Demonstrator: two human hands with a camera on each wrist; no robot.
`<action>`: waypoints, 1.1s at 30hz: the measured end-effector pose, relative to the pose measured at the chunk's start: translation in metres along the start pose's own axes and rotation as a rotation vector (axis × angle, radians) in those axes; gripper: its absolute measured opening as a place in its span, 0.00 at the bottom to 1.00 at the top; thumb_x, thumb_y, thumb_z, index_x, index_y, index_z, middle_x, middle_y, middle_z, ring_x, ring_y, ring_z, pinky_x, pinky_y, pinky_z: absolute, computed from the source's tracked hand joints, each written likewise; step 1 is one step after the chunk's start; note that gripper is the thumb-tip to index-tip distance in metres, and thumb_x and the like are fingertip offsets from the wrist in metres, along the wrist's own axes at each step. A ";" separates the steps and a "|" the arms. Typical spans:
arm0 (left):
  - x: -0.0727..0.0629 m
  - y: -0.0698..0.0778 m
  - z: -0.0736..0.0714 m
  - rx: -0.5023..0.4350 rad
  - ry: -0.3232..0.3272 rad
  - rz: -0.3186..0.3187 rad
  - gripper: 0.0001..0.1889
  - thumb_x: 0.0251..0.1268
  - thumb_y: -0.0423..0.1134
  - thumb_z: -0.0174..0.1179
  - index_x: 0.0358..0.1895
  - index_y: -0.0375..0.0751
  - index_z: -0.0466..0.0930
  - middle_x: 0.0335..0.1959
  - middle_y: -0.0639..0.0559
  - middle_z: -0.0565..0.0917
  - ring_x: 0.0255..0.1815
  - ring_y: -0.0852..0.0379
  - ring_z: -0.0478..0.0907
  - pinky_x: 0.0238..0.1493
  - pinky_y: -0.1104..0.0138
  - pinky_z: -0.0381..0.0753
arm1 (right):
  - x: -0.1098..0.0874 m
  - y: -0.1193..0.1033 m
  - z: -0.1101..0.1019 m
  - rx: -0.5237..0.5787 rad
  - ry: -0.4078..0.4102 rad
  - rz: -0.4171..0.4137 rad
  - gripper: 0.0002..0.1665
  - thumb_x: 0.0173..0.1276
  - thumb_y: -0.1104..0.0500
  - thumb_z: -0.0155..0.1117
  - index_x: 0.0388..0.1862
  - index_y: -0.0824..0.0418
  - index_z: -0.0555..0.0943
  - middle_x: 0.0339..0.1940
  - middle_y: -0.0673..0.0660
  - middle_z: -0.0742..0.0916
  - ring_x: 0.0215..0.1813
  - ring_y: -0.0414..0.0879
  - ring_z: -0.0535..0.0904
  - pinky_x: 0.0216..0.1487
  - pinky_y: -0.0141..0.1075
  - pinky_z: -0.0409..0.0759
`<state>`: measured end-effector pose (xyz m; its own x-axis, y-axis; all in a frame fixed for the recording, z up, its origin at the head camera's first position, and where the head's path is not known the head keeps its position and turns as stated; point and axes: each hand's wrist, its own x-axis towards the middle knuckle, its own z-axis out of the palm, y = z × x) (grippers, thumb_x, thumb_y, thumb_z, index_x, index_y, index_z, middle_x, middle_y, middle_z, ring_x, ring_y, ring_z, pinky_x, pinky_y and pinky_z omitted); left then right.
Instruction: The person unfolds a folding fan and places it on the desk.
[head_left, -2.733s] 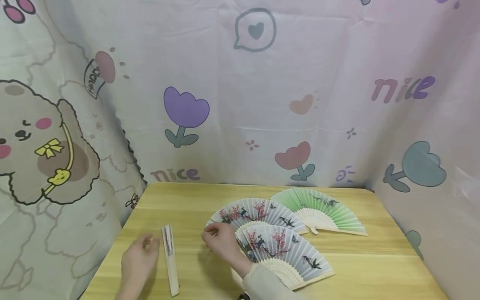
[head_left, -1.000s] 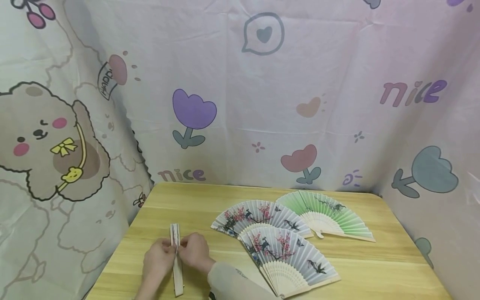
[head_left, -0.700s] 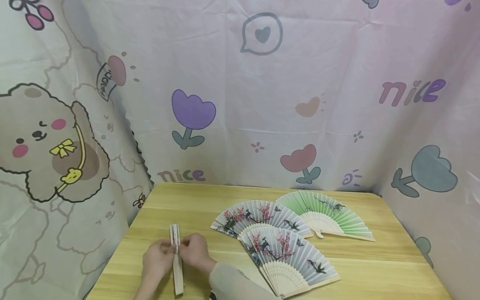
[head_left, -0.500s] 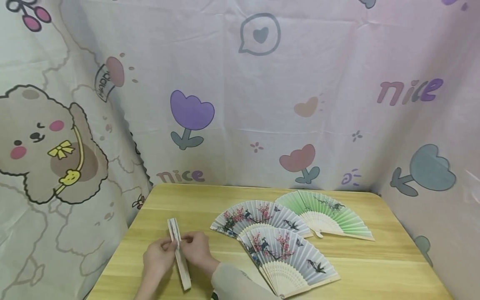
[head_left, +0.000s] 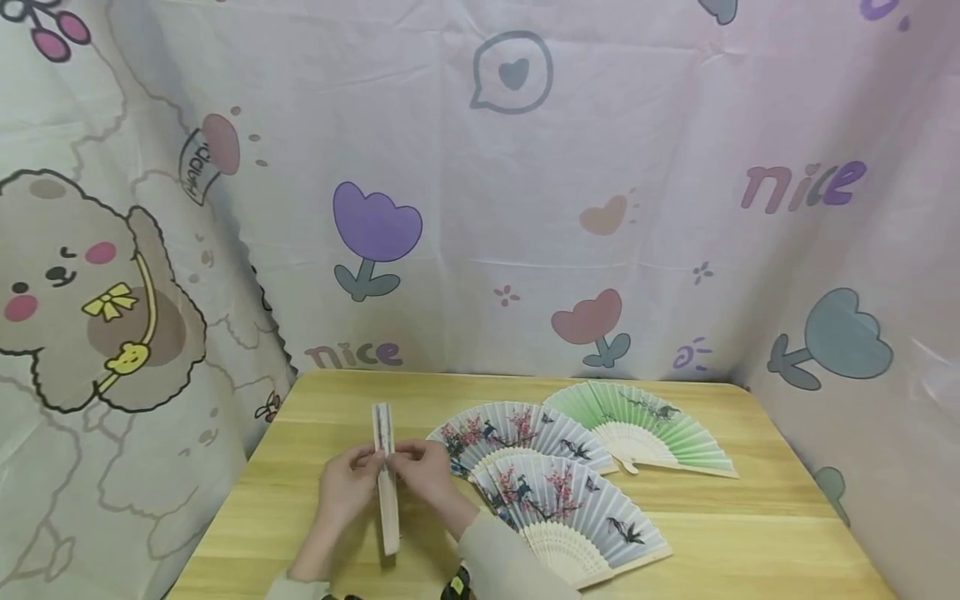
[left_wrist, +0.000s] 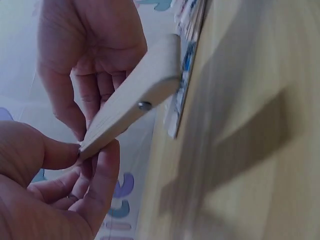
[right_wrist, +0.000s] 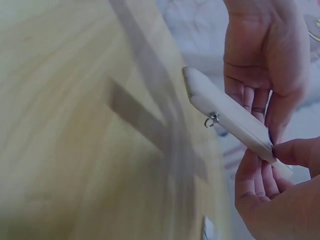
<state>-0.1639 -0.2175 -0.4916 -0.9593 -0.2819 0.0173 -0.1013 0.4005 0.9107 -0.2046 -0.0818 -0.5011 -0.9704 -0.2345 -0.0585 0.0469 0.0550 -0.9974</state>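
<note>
A folded hand fan with pale ribs is held between both hands, its patterned pleats at the far end. My left hand pinches it from the left with thumb and fingers. From the other side my right hand pinches it at about the same height. Both wrist views show the fan raised over the table, its shadow cast on the wood. Its rivet end points back toward me, and a small metal ring hangs there in the right wrist view.
Two spread white fans with blossom and bird prints, a rear one and a front one, overlap right of my hands. A spread green fan lies behind them. All lie on the wooden table, before a printed cloth backdrop.
At first my hands were apart and the folded fan lay on the table. Both hands then took hold of it, and it has since been lifted and moved right and away from me.
</note>
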 end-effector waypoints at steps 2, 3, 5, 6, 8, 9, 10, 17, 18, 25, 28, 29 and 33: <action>0.002 0.005 0.006 -0.022 -0.027 0.008 0.17 0.78 0.35 0.61 0.60 0.23 0.81 0.44 0.32 0.90 0.34 0.53 0.88 0.29 0.68 0.90 | 0.001 -0.001 -0.010 0.018 -0.007 0.000 0.16 0.67 0.64 0.70 0.50 0.73 0.87 0.37 0.62 0.93 0.30 0.40 0.86 0.38 0.41 0.94; 0.003 0.008 0.009 -0.029 -0.039 0.015 0.17 0.78 0.34 0.61 0.60 0.24 0.81 0.44 0.33 0.90 0.32 0.54 0.87 0.29 0.69 0.89 | 0.001 -0.002 -0.015 0.028 -0.009 -0.001 0.16 0.67 0.64 0.70 0.50 0.73 0.87 0.37 0.63 0.93 0.29 0.40 0.85 0.38 0.42 0.94; 0.005 0.013 0.013 -0.056 -0.062 0.014 0.17 0.78 0.34 0.62 0.60 0.25 0.82 0.43 0.35 0.90 0.29 0.57 0.83 0.26 0.71 0.86 | 0.001 -0.004 -0.025 0.038 -0.023 -0.014 0.16 0.68 0.64 0.70 0.50 0.73 0.87 0.37 0.64 0.92 0.28 0.40 0.84 0.39 0.46 0.95; 0.005 0.015 0.015 -0.069 -0.072 0.015 0.16 0.78 0.34 0.62 0.60 0.26 0.82 0.44 0.35 0.90 0.28 0.57 0.83 0.26 0.71 0.85 | 0.002 -0.005 -0.030 0.046 -0.030 -0.019 0.15 0.68 0.65 0.70 0.50 0.73 0.87 0.37 0.65 0.92 0.28 0.41 0.84 0.39 0.47 0.94; 0.007 0.020 0.020 -0.095 -0.093 0.031 0.17 0.78 0.34 0.61 0.61 0.25 0.82 0.45 0.35 0.90 0.27 0.57 0.82 0.26 0.70 0.86 | 0.002 -0.008 -0.038 0.062 -0.038 -0.030 0.15 0.68 0.65 0.69 0.50 0.74 0.87 0.37 0.65 0.92 0.28 0.41 0.83 0.39 0.49 0.94; 0.008 0.023 0.022 -0.105 -0.104 0.037 0.17 0.78 0.34 0.61 0.61 0.26 0.82 0.45 0.35 0.90 0.27 0.56 0.82 0.27 0.69 0.87 | 0.002 -0.011 -0.042 0.071 -0.039 -0.027 0.15 0.68 0.66 0.69 0.50 0.75 0.86 0.38 0.66 0.92 0.29 0.41 0.83 0.40 0.49 0.94; 0.009 0.025 0.024 -0.116 -0.113 0.039 0.17 0.78 0.34 0.61 0.61 0.26 0.81 0.46 0.34 0.90 0.27 0.56 0.82 0.28 0.68 0.88 | 0.001 -0.013 -0.046 0.077 -0.036 -0.024 0.16 0.68 0.66 0.68 0.51 0.76 0.86 0.39 0.66 0.91 0.29 0.41 0.83 0.40 0.48 0.94; 0.013 0.035 0.040 -0.138 -0.127 0.050 0.16 0.77 0.32 0.60 0.61 0.25 0.81 0.47 0.34 0.90 0.30 0.56 0.83 0.31 0.63 0.91 | 0.001 -0.016 -0.061 0.109 0.022 0.039 0.20 0.67 0.65 0.70 0.55 0.75 0.84 0.38 0.59 0.90 0.29 0.40 0.82 0.34 0.33 0.88; 0.013 0.035 0.041 -0.143 -0.126 0.055 0.16 0.77 0.32 0.60 0.60 0.25 0.81 0.46 0.34 0.90 0.31 0.56 0.84 0.31 0.63 0.92 | 0.001 -0.017 -0.062 0.109 0.030 0.041 0.19 0.67 0.65 0.70 0.54 0.74 0.84 0.37 0.58 0.90 0.29 0.40 0.82 0.34 0.33 0.88; 0.015 0.038 0.047 -0.180 -0.120 0.073 0.17 0.78 0.33 0.59 0.61 0.25 0.80 0.49 0.31 0.88 0.41 0.49 0.87 0.39 0.58 0.94 | 0.001 -0.021 -0.071 0.119 0.093 0.029 0.22 0.64 0.66 0.70 0.55 0.77 0.82 0.36 0.59 0.90 0.29 0.40 0.81 0.35 0.32 0.89; 0.016 0.038 0.048 -0.191 -0.098 0.063 0.17 0.80 0.34 0.58 0.63 0.26 0.79 0.52 0.30 0.87 0.45 0.47 0.87 0.43 0.58 0.95 | 0.003 -0.021 -0.076 0.125 0.130 0.056 0.23 0.63 0.65 0.70 0.55 0.76 0.82 0.37 0.59 0.90 0.30 0.41 0.82 0.35 0.30 0.89; 0.017 0.038 0.048 -0.198 -0.089 0.059 0.17 0.80 0.35 0.58 0.63 0.26 0.79 0.53 0.30 0.87 0.46 0.47 0.87 0.43 0.59 0.95 | 0.003 -0.022 -0.078 0.129 0.141 0.062 0.23 0.63 0.65 0.71 0.55 0.76 0.82 0.38 0.59 0.90 0.31 0.41 0.82 0.36 0.30 0.89; 0.018 0.038 0.048 -0.237 -0.057 0.053 0.19 0.81 0.35 0.56 0.66 0.25 0.76 0.57 0.26 0.84 0.47 0.47 0.88 0.43 0.65 0.94 | 0.005 -0.025 -0.083 0.166 0.180 0.061 0.21 0.64 0.66 0.71 0.54 0.75 0.82 0.38 0.60 0.91 0.30 0.41 0.84 0.37 0.31 0.91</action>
<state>-0.1977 -0.1656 -0.4767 -0.9756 -0.2139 0.0501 0.0073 0.1961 0.9806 -0.2299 -0.0039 -0.4732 -0.9904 -0.0581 -0.1254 0.1308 -0.1001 -0.9863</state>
